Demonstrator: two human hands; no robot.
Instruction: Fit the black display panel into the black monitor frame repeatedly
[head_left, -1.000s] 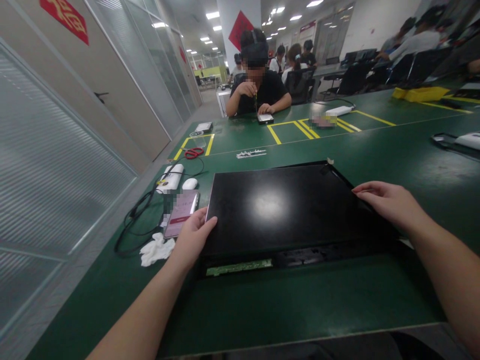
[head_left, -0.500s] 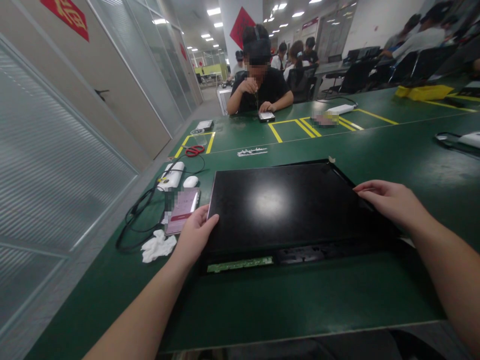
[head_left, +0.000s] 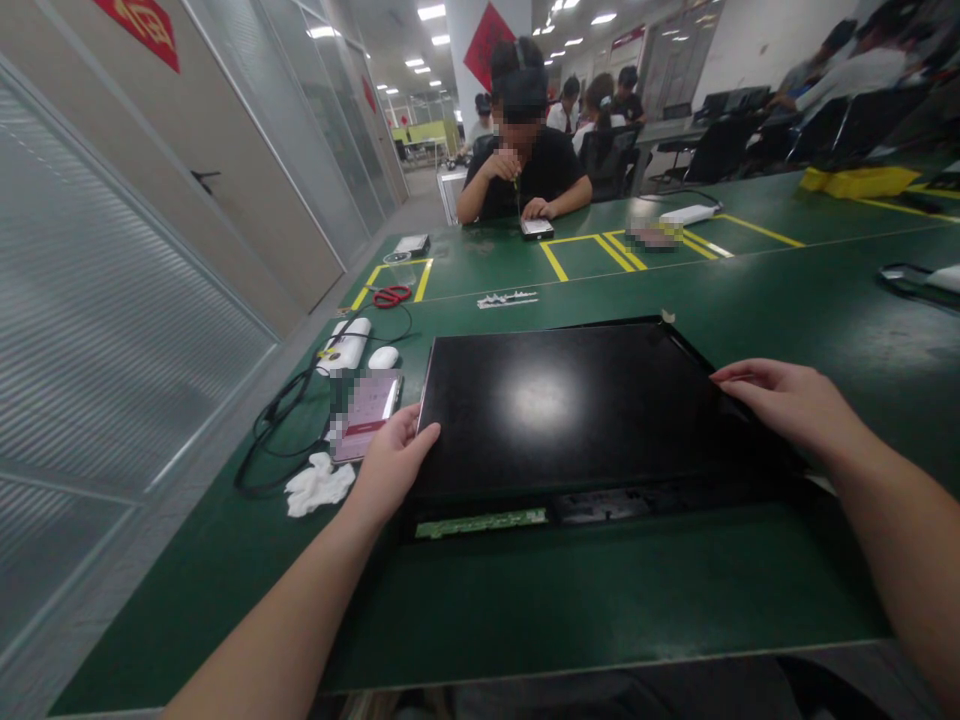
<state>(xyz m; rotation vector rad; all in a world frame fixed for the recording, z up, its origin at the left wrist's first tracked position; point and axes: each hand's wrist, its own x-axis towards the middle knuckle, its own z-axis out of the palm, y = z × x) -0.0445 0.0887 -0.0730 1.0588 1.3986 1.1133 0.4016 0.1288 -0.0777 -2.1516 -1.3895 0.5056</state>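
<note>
A large black display panel (head_left: 562, 405) lies flat on the green table (head_left: 570, 600), with a green circuit strip (head_left: 480, 523) showing along its near edge. My left hand (head_left: 391, 462) grips the panel's left edge, thumb on top. At the right edge rests my right hand (head_left: 787, 400), its fingers curled over the panel's side. Both hands hold the panel.
Left of the panel lie a phone (head_left: 367, 400), a crumpled white tissue (head_left: 319, 483), a white mouse (head_left: 383, 357), a white adapter (head_left: 346, 345) and black cables (head_left: 274, 430). Red scissors (head_left: 391, 295) sit farther back. A person (head_left: 525, 165) works across the table; others sit beyond.
Both hands keep the same hold on the panel. Only the view has shifted slightly.
</note>
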